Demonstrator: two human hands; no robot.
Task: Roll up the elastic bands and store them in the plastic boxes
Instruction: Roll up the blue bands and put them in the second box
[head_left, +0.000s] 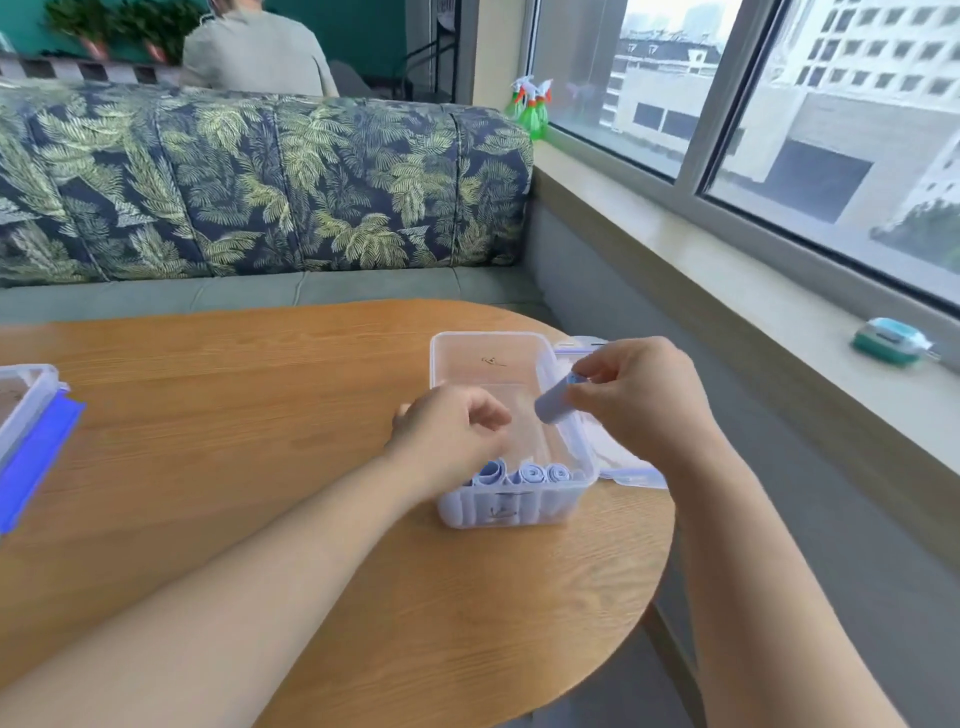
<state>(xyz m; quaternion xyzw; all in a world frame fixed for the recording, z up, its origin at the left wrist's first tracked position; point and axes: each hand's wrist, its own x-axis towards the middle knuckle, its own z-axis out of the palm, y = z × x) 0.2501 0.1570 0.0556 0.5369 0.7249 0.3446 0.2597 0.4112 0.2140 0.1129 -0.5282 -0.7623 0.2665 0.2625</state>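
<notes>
Rolled blue band (553, 405) is pinched in the right hand (641, 397) above the clear box (483, 374), which holds three rolls (530, 474). Left hand (452, 426) is loosely curled and empty. Storing step, seemingly; next, lower it beside them.

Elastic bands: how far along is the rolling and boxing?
Done: three rolls stand at the near end of the box. In hand: the right hand holds a fourth roll over the box; the left hand hovers empty. Left: set that roll in, and close the lid lying beside. No loose bands show.
</notes>
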